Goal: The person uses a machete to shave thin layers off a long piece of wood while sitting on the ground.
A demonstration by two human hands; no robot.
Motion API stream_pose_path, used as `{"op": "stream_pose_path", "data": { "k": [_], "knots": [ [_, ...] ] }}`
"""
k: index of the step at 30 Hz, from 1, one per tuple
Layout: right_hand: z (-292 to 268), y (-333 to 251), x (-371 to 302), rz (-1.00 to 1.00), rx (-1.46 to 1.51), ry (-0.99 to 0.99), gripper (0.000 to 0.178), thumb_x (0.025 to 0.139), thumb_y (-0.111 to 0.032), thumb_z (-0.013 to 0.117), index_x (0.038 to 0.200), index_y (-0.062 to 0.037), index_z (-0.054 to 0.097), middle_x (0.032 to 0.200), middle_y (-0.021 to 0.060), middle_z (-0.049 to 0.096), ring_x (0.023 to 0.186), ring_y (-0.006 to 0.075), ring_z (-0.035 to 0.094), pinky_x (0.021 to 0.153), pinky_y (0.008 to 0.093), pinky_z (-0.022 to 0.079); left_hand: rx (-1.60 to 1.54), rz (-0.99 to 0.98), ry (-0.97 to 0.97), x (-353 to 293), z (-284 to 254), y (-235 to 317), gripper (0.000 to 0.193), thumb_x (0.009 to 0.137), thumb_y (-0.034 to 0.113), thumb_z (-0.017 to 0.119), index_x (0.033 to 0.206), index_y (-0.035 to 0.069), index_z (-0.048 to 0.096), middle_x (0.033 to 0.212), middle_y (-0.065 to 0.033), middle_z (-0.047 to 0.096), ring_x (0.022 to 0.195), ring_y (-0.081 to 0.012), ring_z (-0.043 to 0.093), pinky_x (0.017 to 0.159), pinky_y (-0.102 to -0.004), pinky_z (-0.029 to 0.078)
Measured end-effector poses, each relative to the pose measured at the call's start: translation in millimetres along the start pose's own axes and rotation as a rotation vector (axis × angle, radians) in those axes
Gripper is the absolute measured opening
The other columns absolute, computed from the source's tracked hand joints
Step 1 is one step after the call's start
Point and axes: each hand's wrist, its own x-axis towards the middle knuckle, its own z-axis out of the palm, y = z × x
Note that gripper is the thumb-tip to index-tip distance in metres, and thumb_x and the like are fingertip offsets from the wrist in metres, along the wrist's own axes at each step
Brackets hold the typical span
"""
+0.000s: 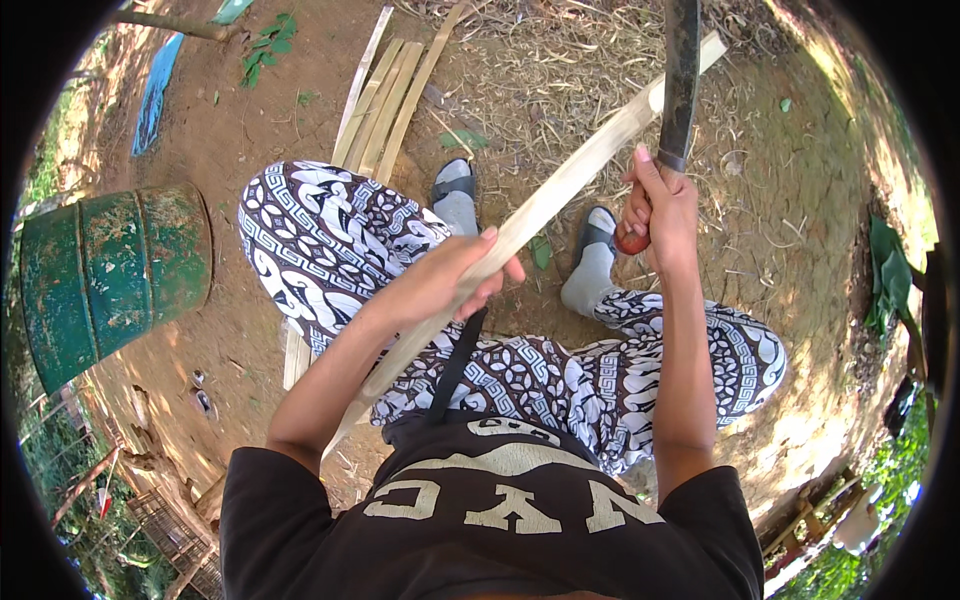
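Observation:
A long pale strip of split wood or bamboo [560,190] slants across my lap, from under my left arm to the upper right. My left hand [455,280] is closed around its middle, above my left knee. In my right hand [662,210] is a machete [681,85], gripped by its reddish-brown handle. The dark blade points away from me and crosses the strip near its far end; whether it touches cannot be told. A lighter patch shows on the strip beside the blade.
Several cut strips [385,100] lie on the ground beyond my left knee. Curly shavings [560,70] litter the dirt ahead. A green rusty drum [120,275] lies at the left, and a blue cloth or plastic strip [157,95] is farther off. My sandalled feet rest between.

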Motion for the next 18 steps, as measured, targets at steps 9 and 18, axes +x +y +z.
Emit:
{"op": "stream_pose_path", "data": {
  "k": [9, 18],
  "knots": [
    [20.2, 10.0, -16.2, -0.372, -0.806, 0.043, 0.032, 0.086, -0.032, 0.071, 0.075, -0.004, 0.061, 0.055, 0.0115, 0.057, 0.051, 0.0262, 0.057, 0.054, 0.0389, 0.046, -0.131, 0.247, -0.057, 37.9, -4.7, 57.3, 0.055, 0.108, 0.043, 0.024, 0.118, -0.002, 0.054, 0.07, 0.002, 0.045, 0.046, -0.0068, 0.046, 0.039, -0.021, 0.038],
    [28.5, 25.5, -15.1, -0.505, -1.156, -0.051, 0.014, 0.073, -0.018, 0.066, 0.081, -0.0075, 0.062, 0.064, 0.0185, 0.063, 0.064, 0.0398, 0.064, 0.063, 0.0502, 0.052, -0.013, 0.256, 0.009, 52.2, -6.8, 25.7, 0.026, 0.082, -0.002, 0.061, 0.105, 0.001, 0.05, 0.075, 0.0004, 0.047, 0.049, -0.0042, 0.043, 0.04, -0.0221, 0.031]
  ]
}}
